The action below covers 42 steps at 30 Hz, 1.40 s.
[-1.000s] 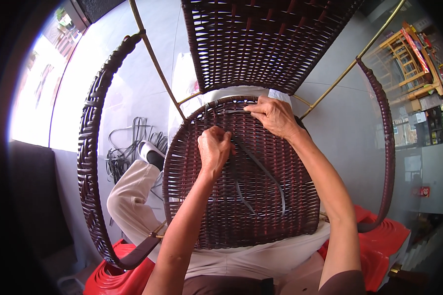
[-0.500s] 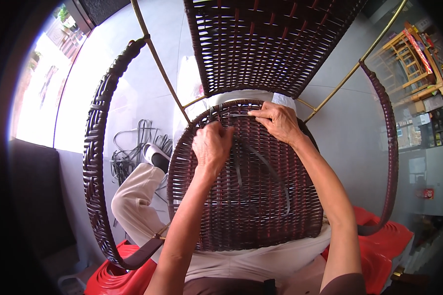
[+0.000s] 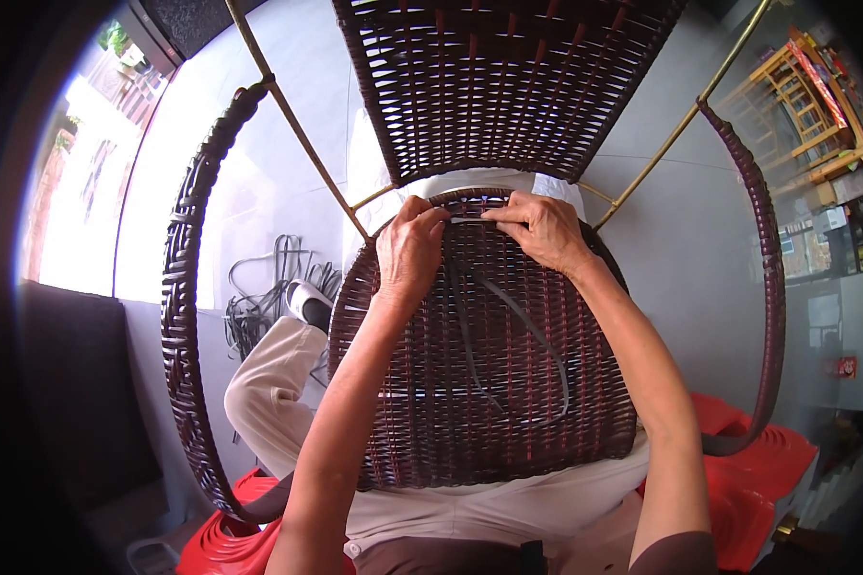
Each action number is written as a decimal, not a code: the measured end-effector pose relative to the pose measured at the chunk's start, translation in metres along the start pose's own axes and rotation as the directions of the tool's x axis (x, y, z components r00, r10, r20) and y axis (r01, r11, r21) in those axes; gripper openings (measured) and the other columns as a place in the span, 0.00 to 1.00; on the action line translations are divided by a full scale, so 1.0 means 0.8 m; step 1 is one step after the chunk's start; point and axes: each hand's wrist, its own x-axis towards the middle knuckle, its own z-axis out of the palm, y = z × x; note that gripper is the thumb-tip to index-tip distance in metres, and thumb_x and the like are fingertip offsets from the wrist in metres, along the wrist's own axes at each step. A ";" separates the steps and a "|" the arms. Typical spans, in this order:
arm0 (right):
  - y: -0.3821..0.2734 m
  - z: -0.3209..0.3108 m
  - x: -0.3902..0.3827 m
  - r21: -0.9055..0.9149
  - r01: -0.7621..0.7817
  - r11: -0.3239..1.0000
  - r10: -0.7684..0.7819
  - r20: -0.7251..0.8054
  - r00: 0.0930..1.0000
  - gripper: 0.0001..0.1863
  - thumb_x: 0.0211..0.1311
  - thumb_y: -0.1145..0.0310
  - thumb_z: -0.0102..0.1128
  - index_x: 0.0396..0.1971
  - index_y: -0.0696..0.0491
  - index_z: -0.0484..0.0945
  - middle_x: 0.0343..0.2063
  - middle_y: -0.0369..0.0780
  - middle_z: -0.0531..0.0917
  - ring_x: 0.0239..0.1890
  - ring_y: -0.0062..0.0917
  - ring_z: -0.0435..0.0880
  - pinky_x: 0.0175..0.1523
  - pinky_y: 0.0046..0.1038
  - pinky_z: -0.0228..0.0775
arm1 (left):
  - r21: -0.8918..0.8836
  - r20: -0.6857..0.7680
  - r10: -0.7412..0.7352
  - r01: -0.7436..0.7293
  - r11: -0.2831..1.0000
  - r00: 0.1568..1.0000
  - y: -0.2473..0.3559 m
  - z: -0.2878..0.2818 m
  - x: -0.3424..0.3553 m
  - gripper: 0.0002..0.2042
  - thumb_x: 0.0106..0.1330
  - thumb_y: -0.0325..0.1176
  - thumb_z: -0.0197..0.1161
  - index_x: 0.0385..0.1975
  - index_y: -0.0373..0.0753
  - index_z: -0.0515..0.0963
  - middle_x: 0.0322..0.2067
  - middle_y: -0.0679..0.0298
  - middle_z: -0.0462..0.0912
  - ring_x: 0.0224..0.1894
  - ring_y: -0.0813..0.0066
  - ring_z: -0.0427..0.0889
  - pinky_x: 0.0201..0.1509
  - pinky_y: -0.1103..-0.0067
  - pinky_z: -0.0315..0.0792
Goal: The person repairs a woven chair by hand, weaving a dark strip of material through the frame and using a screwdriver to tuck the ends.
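Observation:
A dark brown woven chair seat [image 3: 489, 383] rests over my lap. At its far rim my left hand [image 3: 410, 251] is closed, with thumb and fingertips pinched at one end of a short flat weaving strip [image 3: 465, 220]. My right hand [image 3: 549, 233] pinches the same stretch of strip from the right, forefinger and thumb together. Between the hands the strip lies nearly level, just inside the rim. A loose grey-black strip tail [image 3: 537, 335] loops down over the seat. The exact grip of my left fingertips is partly hidden.
Beyond the seat rises the woven backrest [image 3: 508, 86], joined by gold metal rods [image 3: 302, 144]. Wrapped armrests curve at the left [image 3: 182, 287] and right [image 3: 762, 240]. A pile of loose strips [image 3: 259, 307] lies on the floor by my shoe. Red plastic [image 3: 748, 470] shows beneath me.
My left hand has moved slightly away from me, toward the rim, and its fingers now meet the strip. My right hand keeps its pinch. The whole view has shifted a little.

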 end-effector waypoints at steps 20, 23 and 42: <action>-0.002 0.002 0.002 0.008 -0.064 0.998 0.064 0.020 0.998 0.07 0.49 0.65 0.63 0.30 0.39 0.83 0.21 0.31 0.79 0.24 0.23 0.77 0.34 0.27 0.70 | 0.201 -0.010 0.227 -0.220 0.954 0.974 -0.003 0.012 -0.009 0.01 0.52 0.26 0.54 0.22 0.39 0.72 0.28 0.63 0.68 0.28 0.64 0.76 0.24 0.69 0.70; -0.002 0.003 0.002 0.008 -0.055 0.998 0.055 0.003 0.998 0.07 0.49 0.65 0.64 0.30 0.39 0.83 0.21 0.31 0.79 0.24 0.23 0.77 0.34 0.27 0.70 | 0.235 -0.020 0.236 -0.225 0.946 0.972 -0.005 0.016 -0.009 0.01 0.53 0.26 0.53 0.22 0.40 0.71 0.28 0.63 0.68 0.28 0.64 0.76 0.24 0.69 0.70; -0.010 -0.023 -0.031 -0.015 -0.345 0.938 0.345 -0.020 0.938 0.10 0.53 0.67 0.57 0.36 0.46 0.82 0.33 0.39 0.82 0.36 0.33 0.80 0.45 0.33 0.70 | 0.150 0.139 0.219 -0.239 0.959 0.966 0.000 0.002 0.010 0.06 0.51 0.20 0.48 0.29 0.36 0.66 0.32 0.57 0.69 0.33 0.55 0.74 0.32 0.64 0.69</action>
